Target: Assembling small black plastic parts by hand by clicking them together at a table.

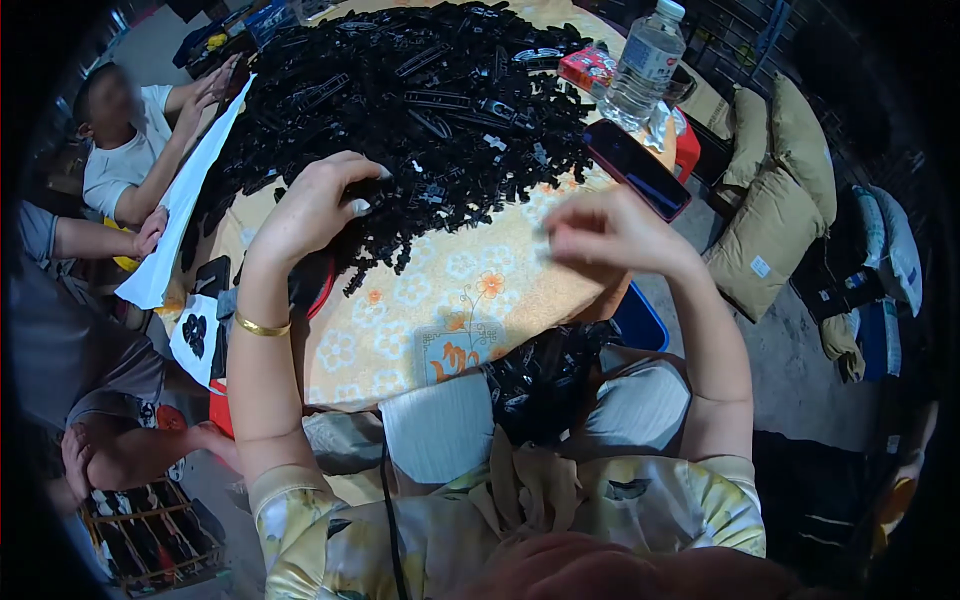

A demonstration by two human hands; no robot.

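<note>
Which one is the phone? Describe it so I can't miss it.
Start at the big black parts pile on the floral table. At its right edge, below the water bottle, lies the phone: a flat dark slab with a red rim, just above the right hand.

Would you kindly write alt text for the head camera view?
A seated person's left hand reaches into a big pile of small black plastic parts on a floral-clothed table, while the right hand hovers blurred beside a phone and water bottle.
</note>
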